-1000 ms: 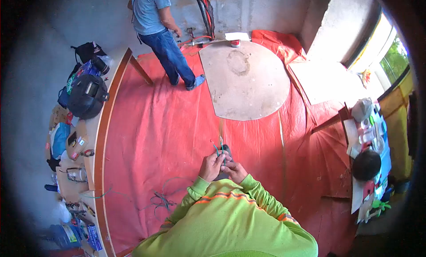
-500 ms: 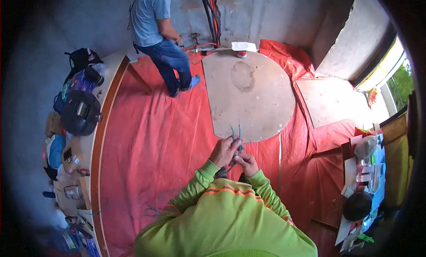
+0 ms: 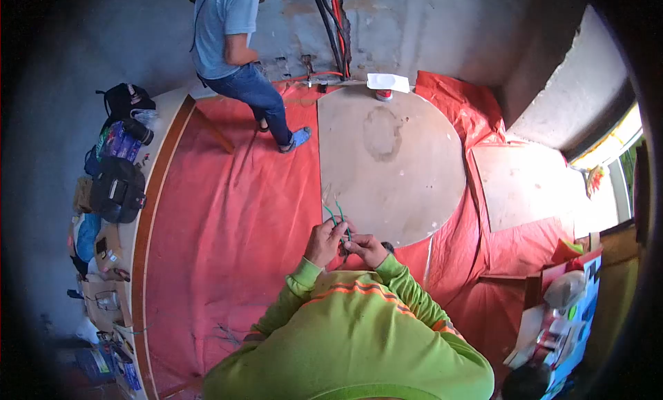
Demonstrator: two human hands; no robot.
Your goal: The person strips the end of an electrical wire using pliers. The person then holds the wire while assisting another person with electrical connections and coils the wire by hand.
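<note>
My left hand [image 3: 322, 242] is closed on thin green wires [image 3: 335, 218] in front of my chest. Close beside it, my right hand [image 3: 366, 248] pinches the same wires a little lower. Two green ends stick up above the fingers, side by side, with pale tips. Where the wires run below my hands is mostly hidden. Behind them lies a large rounded board [image 3: 394, 172] on the red sheet [image 3: 228, 241].
A person [image 3: 231, 48] in a grey shirt and jeans stands at the upper left. A long table [image 3: 141, 262] with bags and tools runs along the left. Another cluttered table [image 3: 535, 331] is at the lower right. A red can [image 3: 383, 95] sits on the board.
The view has shifted, and my hands and the wires now appear lower and further left than half a second ago. The other person's leg and arm positions have changed.
</note>
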